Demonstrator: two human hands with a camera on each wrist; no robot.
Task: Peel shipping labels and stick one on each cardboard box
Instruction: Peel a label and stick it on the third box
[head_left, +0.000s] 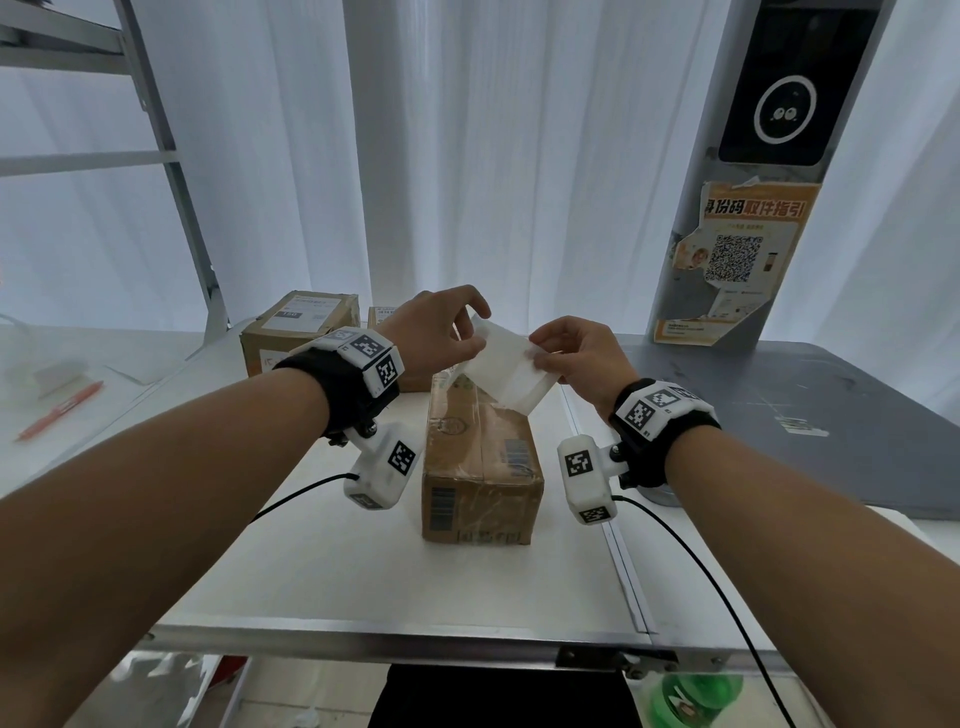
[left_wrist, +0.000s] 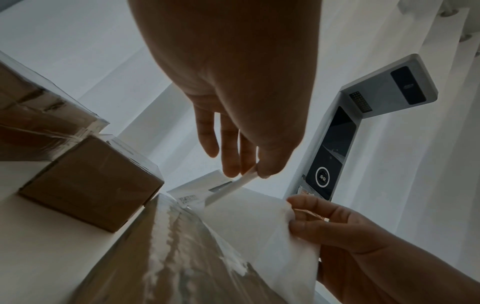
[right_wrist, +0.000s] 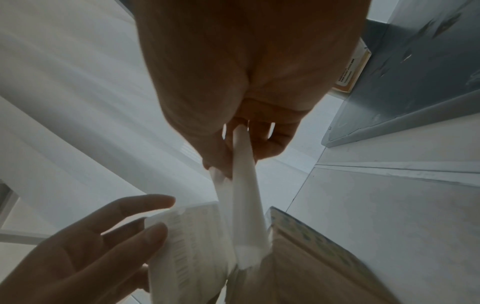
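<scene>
Both hands hold a white shipping label (head_left: 506, 369) in the air, above the far end of a taped cardboard box (head_left: 478, 467) at the table's centre. My left hand (head_left: 475, 332) pinches the printed label sheet (right_wrist: 187, 246) at its upper left edge. My right hand (head_left: 537, 348) pinches the plain backing sheet (left_wrist: 254, 226) at its right edge. The two sheets are split apart on the hands' side and still joined lower down. A labelled box (head_left: 298, 327) stands at the back left. Another box (head_left: 384, 317) beside it is mostly hidden by my left wrist.
A grey kiosk post (head_left: 737, 249) with a dark screen and an orange poster stands at the back right on a grey tabletop (head_left: 779, 415). An orange pen (head_left: 62, 410) lies far left. A metal shelf frame (head_left: 171, 156) rises at the left. White curtains hang behind.
</scene>
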